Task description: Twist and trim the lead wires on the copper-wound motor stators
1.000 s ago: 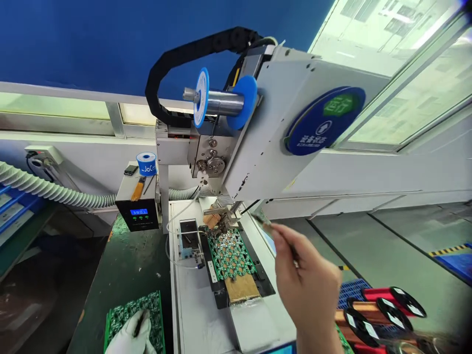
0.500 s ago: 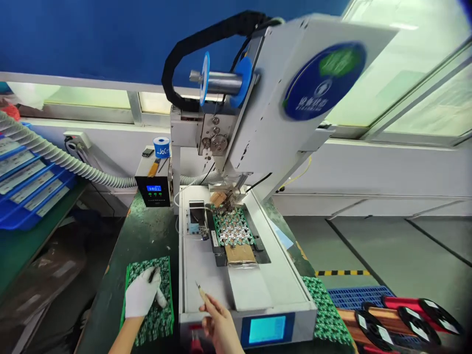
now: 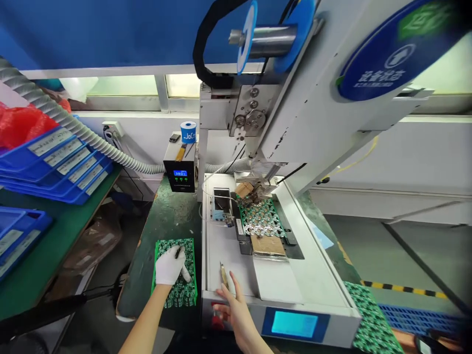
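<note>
My left hand [image 3: 170, 266], in a white glove, rests on a green circuit board panel [image 3: 176, 297] at the left of the bench. Its fingers are curled, and a small dark thing [image 3: 179, 252] shows at them, too small to name. My bare right hand [image 3: 236, 307] is over the front edge of the soldering machine, fingers apart. Just beyond its fingertips a thin pointed tool, yellowish-brown [image 3: 223, 275], lies on the machine's white bed [image 3: 236, 265]. Farther back, another circuit board panel [image 3: 263, 221] sits in the fixture beneath the soldering head [image 3: 258, 191].
A control box [image 3: 179, 177] with a solder spool [image 3: 188, 132] on top stands behind left. Blue trays [image 3: 66, 162] are stacked on the left table. The machine's screen [image 3: 295, 324] faces me. More boards [image 3: 372, 314] lie at right.
My right hand has opened and let go of the pointed tool, which now lies on the machine bed. My left hand stays on the panel. The view has swung left.
</note>
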Motion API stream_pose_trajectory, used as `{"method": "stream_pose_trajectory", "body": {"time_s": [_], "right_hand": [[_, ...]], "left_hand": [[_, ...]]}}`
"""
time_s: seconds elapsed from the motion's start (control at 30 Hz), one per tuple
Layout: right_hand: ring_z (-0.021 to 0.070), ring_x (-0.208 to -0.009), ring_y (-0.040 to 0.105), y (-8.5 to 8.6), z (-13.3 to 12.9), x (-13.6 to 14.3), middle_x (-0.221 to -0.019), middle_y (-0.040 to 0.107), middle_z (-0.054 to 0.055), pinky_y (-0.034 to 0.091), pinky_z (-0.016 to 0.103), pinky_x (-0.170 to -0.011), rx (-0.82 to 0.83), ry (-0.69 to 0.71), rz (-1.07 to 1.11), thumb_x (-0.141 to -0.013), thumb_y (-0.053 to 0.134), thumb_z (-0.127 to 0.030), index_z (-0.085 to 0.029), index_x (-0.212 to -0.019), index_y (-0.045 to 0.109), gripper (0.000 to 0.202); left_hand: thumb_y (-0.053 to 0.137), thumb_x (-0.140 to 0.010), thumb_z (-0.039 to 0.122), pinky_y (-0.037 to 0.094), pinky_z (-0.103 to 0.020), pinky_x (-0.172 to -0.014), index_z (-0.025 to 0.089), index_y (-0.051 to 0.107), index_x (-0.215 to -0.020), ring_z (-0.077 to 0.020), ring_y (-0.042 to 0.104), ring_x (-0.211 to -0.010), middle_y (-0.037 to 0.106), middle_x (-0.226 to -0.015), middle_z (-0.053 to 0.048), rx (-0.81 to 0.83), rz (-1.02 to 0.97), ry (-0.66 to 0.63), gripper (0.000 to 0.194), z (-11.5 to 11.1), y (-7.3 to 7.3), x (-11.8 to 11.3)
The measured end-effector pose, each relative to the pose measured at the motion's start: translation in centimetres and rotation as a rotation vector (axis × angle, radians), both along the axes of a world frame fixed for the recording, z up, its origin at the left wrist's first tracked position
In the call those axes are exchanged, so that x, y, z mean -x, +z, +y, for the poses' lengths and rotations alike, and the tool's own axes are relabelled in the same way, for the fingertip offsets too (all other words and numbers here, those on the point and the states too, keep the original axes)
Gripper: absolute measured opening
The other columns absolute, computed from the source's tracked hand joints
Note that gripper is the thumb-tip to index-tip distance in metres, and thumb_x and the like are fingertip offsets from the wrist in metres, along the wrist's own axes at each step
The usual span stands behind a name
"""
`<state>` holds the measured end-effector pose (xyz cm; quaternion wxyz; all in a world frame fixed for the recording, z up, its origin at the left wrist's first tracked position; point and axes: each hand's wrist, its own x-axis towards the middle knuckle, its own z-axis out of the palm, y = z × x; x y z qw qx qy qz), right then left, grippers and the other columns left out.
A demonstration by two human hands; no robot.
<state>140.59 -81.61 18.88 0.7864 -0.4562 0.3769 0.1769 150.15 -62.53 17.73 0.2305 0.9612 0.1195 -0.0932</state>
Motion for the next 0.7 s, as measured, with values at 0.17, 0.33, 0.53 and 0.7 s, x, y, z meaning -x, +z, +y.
{"method": "stream_pose_trajectory", "body": {"time_s": [0.17, 0.33, 0.53, 0.7], "right_hand": [[0.0101, -0.045, 0.057, -1.5, 0.4, 1.2, -0.072, 0.059, -0.006, 0.034, 0.017, -0.04, 0.016, 0.008, -0.023, -0.061, 0.073, -0.047, -0.035, -0.133, 0.024, 0.088], [0.0082, -0.036, 0.049, -2.8, 0.4, 1.7, -0.053, 0.055, -0.008, 0.03, 0.015, -0.034, 0.017, 0.059, -0.103, -0.052, 0.075, -0.05, -0.02, -0.11, 0.046, 0.072], [0.0118, -0.034, 0.052, -1.8, -1.5, 3.0, -0.052, 0.059, 0.001, 0.031, 0.018, -0.03, -0.113, 0.347, -0.219, -0.045, 0.078, -0.055, -0.012, -0.082, 0.058, 0.06], [0.0152, -0.066, 0.062, -0.8, -3.0, 4.7, -0.095, 0.063, 0.005, 0.042, 0.019, -0.042, -0.21, 0.38, -0.299, -0.049, 0.077, -0.055, -0.023, -0.113, 0.053, 0.076]], "left_hand": [[0.043, -0.086, 0.04, 0.046, -0.037, -0.081, 0.017, 0.058, -0.103, -0.0172, 0.061, -0.089, 0.067, -0.099, -0.006, 0.021, -0.015, 0.004, 0.032, -0.1, -0.5, 0.2], [0.055, -0.08, 0.036, 0.044, -0.042, -0.086, 0.016, 0.062, -0.093, -0.0178, 0.062, -0.084, 0.068, -0.09, -0.005, 0.099, -0.07, 0.002, 0.025, -0.2, 0.1, 0.2], [0.048, -0.079, 0.044, 0.049, -0.032, -0.072, 0.014, 0.063, -0.097, -0.0207, 0.064, -0.08, 0.07, -0.088, -0.007, 0.304, -0.287, 0.325, 0.039, -2.5, 5.5, 2.1], [0.048, -0.073, 0.054, 0.05, -0.032, -0.065, 0.011, 0.064, -0.096, -0.0251, 0.063, -0.08, 0.07, -0.089, -0.01, 0.454, -0.448, 0.644, 0.051, -7.0, 9.4, 9.0]]}}
